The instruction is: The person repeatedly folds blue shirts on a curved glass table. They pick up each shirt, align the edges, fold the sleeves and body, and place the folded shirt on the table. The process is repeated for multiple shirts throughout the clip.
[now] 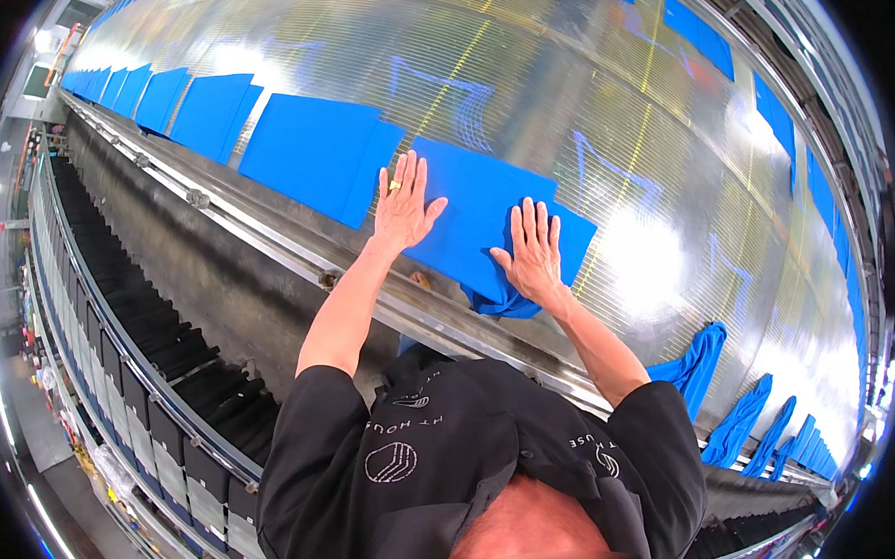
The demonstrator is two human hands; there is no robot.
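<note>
A blue fabric panel point(471, 197) lies mostly flat on the long shiny table in front of me. My left hand point(405, 205) rests at its left edge, fingers stretched out and spread a little, a ring on one of them. Over the panel's right part my right hand point(533, 252) lies flat, fingers extended. Neither hand grips anything. Below the right hand, a bunched part of the blue fabric point(508, 303) hangs by the table's near edge. Just left of my left hand, a second blue fabric panel point(314, 153) is spread flat.
Blue panels point(206, 112) continue in a row to the far left. Bunched blue cloths point(704, 363) hang along the near edge at right. More blue pieces point(699, 35) line the table's far side. A metal rail point(199, 198) borders the table point(458, 69). Behind stands a rack of dark pieces point(133, 283).
</note>
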